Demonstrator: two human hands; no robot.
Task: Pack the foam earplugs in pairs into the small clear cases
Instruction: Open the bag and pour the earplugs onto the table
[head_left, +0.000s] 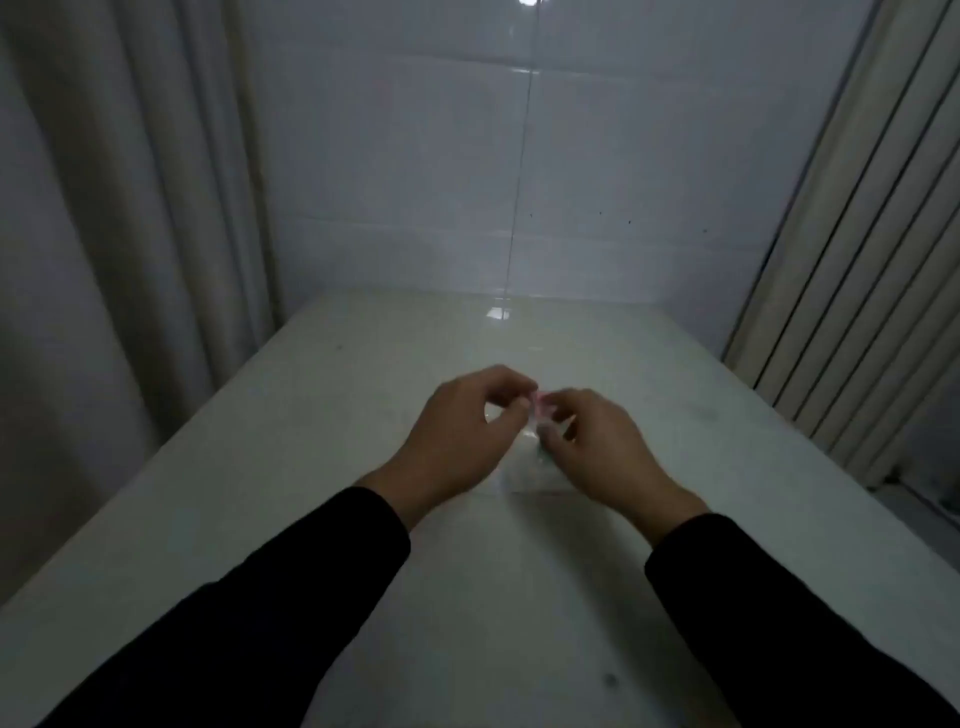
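Both hands meet over the middle of the pale table (311, 467). My left hand (462, 431) has its fingers curled, thumb and forefinger pinching a small clear case (531, 415) that is hard to make out. My right hand (597, 441) pinches a pink foam earplug (540, 401) right at the case, fingertips touching those of the left hand. Below the fingers a faint greenish bit (543, 454) shows, too blurred to name. A clear flat box or bag (524, 478) lies on the table under the right hand.
A glossy white tiled wall (519, 182) stands behind the table. Pale curtains (130, 208) hang at the left and a ribbed radiator (857, 286) stands at the right. Black sleeves cover both forearms.
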